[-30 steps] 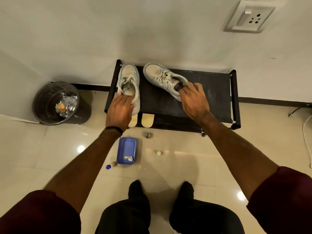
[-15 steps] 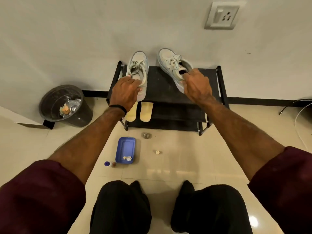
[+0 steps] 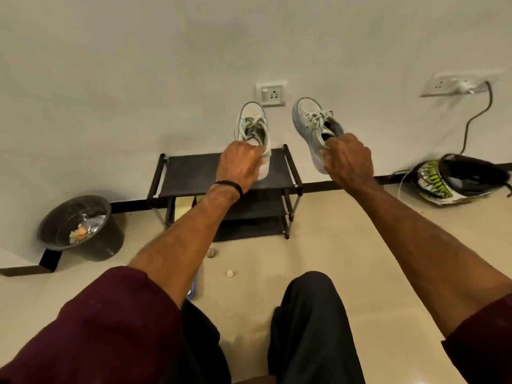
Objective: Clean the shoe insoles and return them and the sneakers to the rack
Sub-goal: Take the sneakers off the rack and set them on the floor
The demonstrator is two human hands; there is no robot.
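your left hand (image 3: 240,162) grips the heel collar of the left sneaker (image 3: 253,131), fingers curled round its rim. that sneaker is held in the air, toe pointing toward the wall, its heel over the top shelf of the shoe rack (image 3: 191,173); whether the sole touches the shelf cannot be told. a black band (image 3: 230,185) sits on your left wrist.

your right hand (image 3: 347,159) grips the right sneaker (image 3: 310,123) at the heel opening, fingers hooked inside the collar. this sneaker hangs clear of the rack, to the right of its right post, in front of the wall, toe up and tilted left.

the two sneakers are apart, with a wall socket (image 3: 270,94) showing between their toes.

the rack stands against the wall, its top shelf bare on the left half. a pale strip (image 3: 185,202) shows on a lower level behind your left forearm; it is too hidden to identify as an insole.

on the floor: a dark bin (image 3: 83,231) with scraps inside, left of the rack; a helmet (image 3: 454,178) to the right, by the wall; two small round items (image 3: 212,253) (image 3: 230,273) in front of the rack; a blue edge (image 3: 194,286) just showing beside your left sleeve.
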